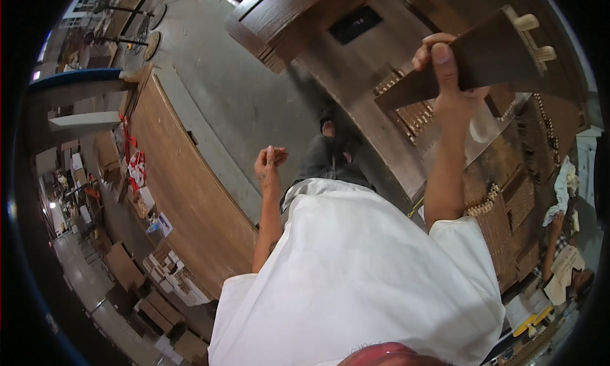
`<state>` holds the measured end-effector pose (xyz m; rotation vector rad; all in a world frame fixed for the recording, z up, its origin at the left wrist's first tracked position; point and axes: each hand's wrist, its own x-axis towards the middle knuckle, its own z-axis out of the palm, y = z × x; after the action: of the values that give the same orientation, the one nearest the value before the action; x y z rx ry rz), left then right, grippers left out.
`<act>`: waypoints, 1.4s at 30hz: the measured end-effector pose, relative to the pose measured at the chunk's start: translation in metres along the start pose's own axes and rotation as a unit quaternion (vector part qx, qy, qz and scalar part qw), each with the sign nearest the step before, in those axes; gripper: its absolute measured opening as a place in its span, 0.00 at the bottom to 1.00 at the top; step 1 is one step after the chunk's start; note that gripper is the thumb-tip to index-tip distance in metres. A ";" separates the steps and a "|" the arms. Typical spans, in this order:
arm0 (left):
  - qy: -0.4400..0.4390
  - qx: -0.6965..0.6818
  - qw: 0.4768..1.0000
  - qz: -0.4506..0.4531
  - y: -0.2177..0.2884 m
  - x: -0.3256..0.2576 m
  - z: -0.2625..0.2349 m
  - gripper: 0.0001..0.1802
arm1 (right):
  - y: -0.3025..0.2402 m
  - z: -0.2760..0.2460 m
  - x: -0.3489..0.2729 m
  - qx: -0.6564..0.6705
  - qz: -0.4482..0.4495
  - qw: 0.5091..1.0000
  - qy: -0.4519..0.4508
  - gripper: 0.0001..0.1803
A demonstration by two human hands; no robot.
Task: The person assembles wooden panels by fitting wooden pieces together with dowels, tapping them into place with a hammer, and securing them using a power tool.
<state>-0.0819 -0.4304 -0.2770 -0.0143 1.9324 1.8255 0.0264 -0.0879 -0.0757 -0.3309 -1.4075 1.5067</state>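
Workshop floor (241, 93) of grey concrete fills the middle of the view, with a long brown board (190, 182) on the left and stacks of dark wooden panels (279, 23) at the far side; a worktable (394, 150) runs along the right, crowded with more panels whose edges bristle with pale dowels (483, 201).

A dark wooden panel (470, 61) is held up at the far right, above the worktable; its long axis runs from lower left to upper right, and two pale dowel pegs (537, 39) stick out of its upper right end; the right hand (445, 80) is clamped on it near the lower left part, thumb flat on the face toward the camera, the other fingers wrapped behind; the right arm is stretched well forward.

Well apart from the panel, the left hand (270, 162) hangs over the floor to the left of it, empty, fingers loosely curled with the tips drawn together; it touches nothing; so the right hand alone bears the piece, and the left would have to cross the body's front to reach it.

Between the two hands lie the person's own dark trousers (330, 162) and a foot (327, 124); a white shirt (356, 271) fills the near part; another person's hand (558, 223) shows at the right rim, beside white cloth (562, 182); cardboard boxes (127, 271) crowd the near left.
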 end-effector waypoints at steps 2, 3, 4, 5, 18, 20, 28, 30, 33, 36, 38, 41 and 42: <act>-0.004 0.008 1.000 0.000 0.002 0.003 0.001 0.18 | 0.004 0.001 -0.002 -0.017 0.009 1.000 0.013 0.12; -0.004 0.002 1.000 -0.002 0.002 0.007 0.002 0.18 | 0.004 0.001 -0.002 -0.025 0.006 1.000 0.000 0.12; -0.007 -0.002 1.000 -0.008 0.001 0.008 0.002 0.18 | 0.001 0.001 -0.003 -0.037 0.007 0.999 -0.010 0.12; -0.019 -0.003 1.000 -0.005 0.000 0.010 0.002 0.18 | -0.002 0.001 0.000 -0.011 -0.006 1.000 -0.028 0.12; -0.230 0.094 0.926 0.286 0.159 0.029 0.152 0.16 | -0.035 0.019 -0.017 -0.224 0.110 0.968 -0.017 0.13; -0.282 0.020 0.874 0.396 0.199 0.027 0.178 0.21 | -0.027 0.024 -0.018 -0.214 0.062 0.975 -0.013 0.14; -0.483 -0.117 0.708 0.502 0.308 0.021 0.262 0.61 | -0.021 0.022 -0.016 -0.372 0.059 0.921 -0.101 0.22; -0.504 -0.129 0.740 0.426 0.312 0.021 0.264 0.61 | -0.008 -0.003 -0.034 -0.406 0.143 0.892 -0.140 0.28; -0.485 -0.104 0.764 0.412 0.309 0.014 0.267 0.61 | 0.020 -0.044 -0.091 -0.480 0.217 0.846 -0.085 0.32; -0.482 -0.099 0.755 0.434 0.309 0.016 0.272 0.59 | 0.022 -0.078 -0.136 -0.528 0.419 0.739 0.026 0.36; -0.470 -0.099 0.740 0.470 0.309 0.014 0.276 0.58 | 0.017 -0.092 -0.162 -0.494 0.440 0.747 0.061 0.35; -0.418 -0.088 0.749 0.506 0.305 -0.001 0.278 0.53 | 0.028 -0.108 -0.189 -0.441 0.463 0.764 0.089 0.32; -0.419 -0.086 0.747 0.508 0.302 -0.004 0.279 0.53 | 0.034 -0.114 -0.196 -0.423 0.464 0.774 0.082 0.31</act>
<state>-0.0844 -0.1350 0.0091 1.7779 1.0803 1.9776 0.1868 -0.1687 -0.2189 -1.9046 -1.8158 1.3630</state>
